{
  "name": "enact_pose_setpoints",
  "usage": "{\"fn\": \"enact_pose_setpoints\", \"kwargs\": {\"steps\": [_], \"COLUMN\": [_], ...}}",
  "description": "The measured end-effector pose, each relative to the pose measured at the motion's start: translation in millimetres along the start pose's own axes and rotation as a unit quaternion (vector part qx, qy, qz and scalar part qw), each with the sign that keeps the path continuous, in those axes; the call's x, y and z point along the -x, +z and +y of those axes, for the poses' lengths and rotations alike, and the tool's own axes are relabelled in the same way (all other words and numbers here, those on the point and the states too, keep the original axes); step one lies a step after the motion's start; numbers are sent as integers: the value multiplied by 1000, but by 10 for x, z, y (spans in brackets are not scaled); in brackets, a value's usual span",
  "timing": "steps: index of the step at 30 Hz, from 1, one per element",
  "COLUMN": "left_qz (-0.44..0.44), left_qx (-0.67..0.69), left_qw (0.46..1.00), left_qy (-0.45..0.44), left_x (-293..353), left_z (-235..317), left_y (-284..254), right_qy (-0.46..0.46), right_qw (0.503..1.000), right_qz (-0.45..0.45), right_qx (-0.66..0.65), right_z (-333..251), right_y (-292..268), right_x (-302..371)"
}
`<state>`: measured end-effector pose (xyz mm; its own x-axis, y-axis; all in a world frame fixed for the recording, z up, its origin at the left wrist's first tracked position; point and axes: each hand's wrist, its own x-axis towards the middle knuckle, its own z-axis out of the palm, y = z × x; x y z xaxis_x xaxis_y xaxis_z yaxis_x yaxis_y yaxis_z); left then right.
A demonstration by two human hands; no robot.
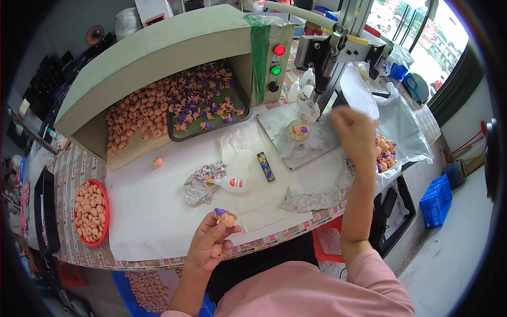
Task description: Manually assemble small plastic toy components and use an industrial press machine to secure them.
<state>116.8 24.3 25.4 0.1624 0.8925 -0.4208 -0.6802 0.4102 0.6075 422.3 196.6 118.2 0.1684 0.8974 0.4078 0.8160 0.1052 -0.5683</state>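
Note:
My left hand (208, 240) is closed around a small peach plastic figure (226, 218) with a purple top, held over the front edge of the table. A round peach piece (216, 250) also sits in its curled lower fingers. Far right, my right hand (353, 132) is raised beside the upright press (318, 87), its fingers curled in and slightly blurred. Whatever it may hold is hidden. Under the press head, a peach piece with purple on it (300, 129) sits in a clear round holder on the metal base plate (285, 150).
Inside the grey-green hooded machine (158, 50) lie heaped peach heads (138, 113) and a dark tray (182, 138) of purple-and-peach pieces. A white bottle (235, 184), crumpled plastic (203, 185) and a blue-yellow tube (265, 167) lie mid-table. A red basket (105, 214) stands left; finished-looking pieces (387, 153) lie right.

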Motion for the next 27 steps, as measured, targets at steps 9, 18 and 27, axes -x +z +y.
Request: {"fn": "enact_pose_setpoints", "kwargs": {"steps": [9, 18, 27], "left_qz": [-96, -66, -94], "left_qx": [-70, -201, -372], "left_qw": [992, 976, 917], "left_qy": [-43, -45, 113], "left_x": [-354, -1073, -2389], "left_z": [38, 177, -373], "left_y": [416, 940, 1562], "right_qy": [-146, -22, -145], "right_qw": [983, 949, 986], "right_qz": [61, 265, 64], "right_qx": [-91, 166, -50], "right_z": [603, 1290, 507], "right_y": [816, -713, -646], "right_x": [353, 322, 638]}}
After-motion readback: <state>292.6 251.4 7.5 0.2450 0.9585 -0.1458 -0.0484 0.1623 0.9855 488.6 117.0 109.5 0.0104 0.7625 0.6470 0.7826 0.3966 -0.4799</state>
